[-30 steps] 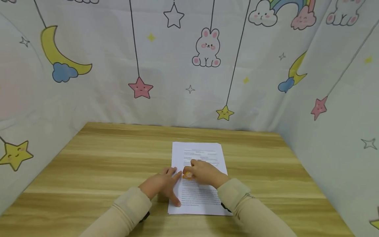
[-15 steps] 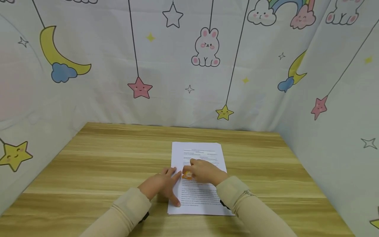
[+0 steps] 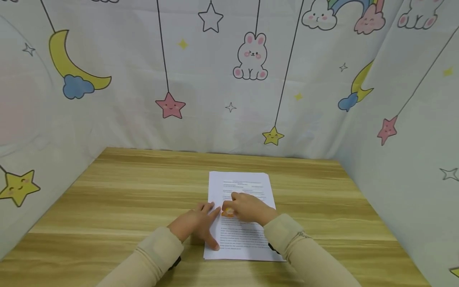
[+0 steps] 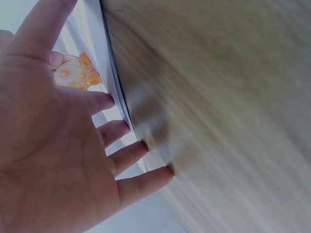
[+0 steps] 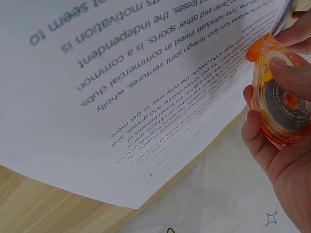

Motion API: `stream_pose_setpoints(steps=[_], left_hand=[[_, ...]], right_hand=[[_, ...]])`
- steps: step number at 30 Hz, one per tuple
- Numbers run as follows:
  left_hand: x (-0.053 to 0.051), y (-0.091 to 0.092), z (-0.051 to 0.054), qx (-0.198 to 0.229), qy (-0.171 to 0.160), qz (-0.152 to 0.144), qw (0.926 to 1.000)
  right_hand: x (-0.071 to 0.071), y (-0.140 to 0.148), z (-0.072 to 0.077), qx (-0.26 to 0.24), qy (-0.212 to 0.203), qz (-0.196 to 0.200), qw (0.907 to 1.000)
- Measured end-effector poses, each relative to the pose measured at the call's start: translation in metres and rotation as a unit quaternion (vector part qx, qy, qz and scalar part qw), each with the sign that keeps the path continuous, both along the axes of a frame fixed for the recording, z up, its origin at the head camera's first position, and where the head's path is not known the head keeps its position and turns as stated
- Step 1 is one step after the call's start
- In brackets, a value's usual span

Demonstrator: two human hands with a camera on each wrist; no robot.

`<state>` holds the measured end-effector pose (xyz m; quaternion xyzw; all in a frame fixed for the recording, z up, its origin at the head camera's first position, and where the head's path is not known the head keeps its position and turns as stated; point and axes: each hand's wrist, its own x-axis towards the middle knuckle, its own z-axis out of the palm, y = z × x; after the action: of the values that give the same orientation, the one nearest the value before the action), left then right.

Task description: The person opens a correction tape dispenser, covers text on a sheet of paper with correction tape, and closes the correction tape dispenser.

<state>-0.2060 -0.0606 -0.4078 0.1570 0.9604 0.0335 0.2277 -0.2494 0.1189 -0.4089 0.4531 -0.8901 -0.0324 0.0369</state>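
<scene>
A stack of printed paper [image 3: 244, 243] lies on the wooden table, its text upside down in the right wrist view [image 5: 121, 73]. My right hand [image 3: 247, 208] grips an orange, clear-cased correction tape [image 5: 284, 97] between thumb and fingers, with its orange tip at the printed lines. The tape [image 3: 228, 212] shows partly below my fingers in the head view. My left hand [image 3: 197, 224] rests spread along the left edge of the paper, fingers extended. In the left wrist view the fingertips of my left hand [image 4: 58, 131] touch down beside the stack's edge, the tape [image 4: 75, 72] beyond it.
The wood-grain table [image 3: 136, 187] reaches out on both sides of the paper. Behind and beside it hangs a white curtain [image 3: 215, 131] printed with stars, moons, clouds and rabbits.
The head view has shifted very slightly. Both hands stay at nearly the same place on the paper, and my right hand still holds the tape.
</scene>
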Motion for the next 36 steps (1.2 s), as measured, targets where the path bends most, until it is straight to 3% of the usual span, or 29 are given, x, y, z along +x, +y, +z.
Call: stream_pose_setpoints(steps=[9, 20, 36], left_hand=[[0.002, 0.002, 0.003, 0.0, -0.002, 0.005, 1.0], [0.0, 0.002, -0.001, -0.004, -0.008, 0.004, 1.0], [0.001, 0.003, 0.0, 0.015, -0.012, 0.014, 0.9997]], right_hand=[[0.001, 0.01, -0.002, -0.01, -0.001, -0.003, 0.9999], [0.003, 0.025, -0.002, -0.004, -0.01, -0.037, 0.9993], [0.006, 0.064, -0.004, -0.027, -0.015, -0.048, 0.9984]])
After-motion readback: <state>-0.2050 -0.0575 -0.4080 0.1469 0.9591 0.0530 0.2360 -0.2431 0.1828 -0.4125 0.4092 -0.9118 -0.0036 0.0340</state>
